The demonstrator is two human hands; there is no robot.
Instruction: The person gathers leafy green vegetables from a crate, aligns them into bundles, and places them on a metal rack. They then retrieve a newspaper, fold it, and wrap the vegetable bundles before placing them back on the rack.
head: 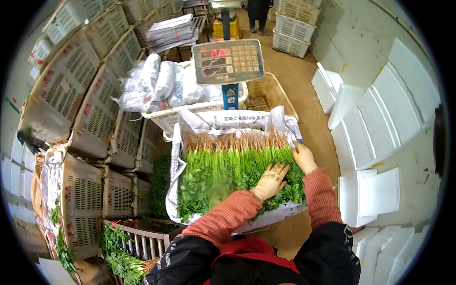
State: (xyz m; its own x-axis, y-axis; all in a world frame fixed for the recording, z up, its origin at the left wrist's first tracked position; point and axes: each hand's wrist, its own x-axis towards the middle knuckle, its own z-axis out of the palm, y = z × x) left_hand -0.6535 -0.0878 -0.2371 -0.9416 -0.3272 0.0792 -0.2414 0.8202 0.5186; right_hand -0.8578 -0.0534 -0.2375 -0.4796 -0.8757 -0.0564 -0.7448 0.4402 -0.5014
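Leafy greens with pale roots (pixel 231 167), which look like coriander, lie in rows in a container lined with printed paper (pixel 228 119). Their roots point away from me and the leaves towards me. Wearing a pale glove, my left hand (pixel 272 181) rests on the leaves at the right, fingers spread and holding nothing. My right hand (pixel 304 157), gloved too, is at the container's right side against the outer stems and paper lining. Its fingertips are partly hidden, so its grip is unclear. Just beyond the container rises a digital scale's display (pixel 228 61) on a post.
Stacked plastic crates (pixel 64 89) line the left side. A crate of plastic-wrapped packages (pixel 165 80) stands behind the scale post. White foam boxes (pixel 370 121) line the right wall. More greens (pixel 123 254) lie on a metal rack (pixel 142 242) at lower left. A person (pixel 258 14) stands far back.
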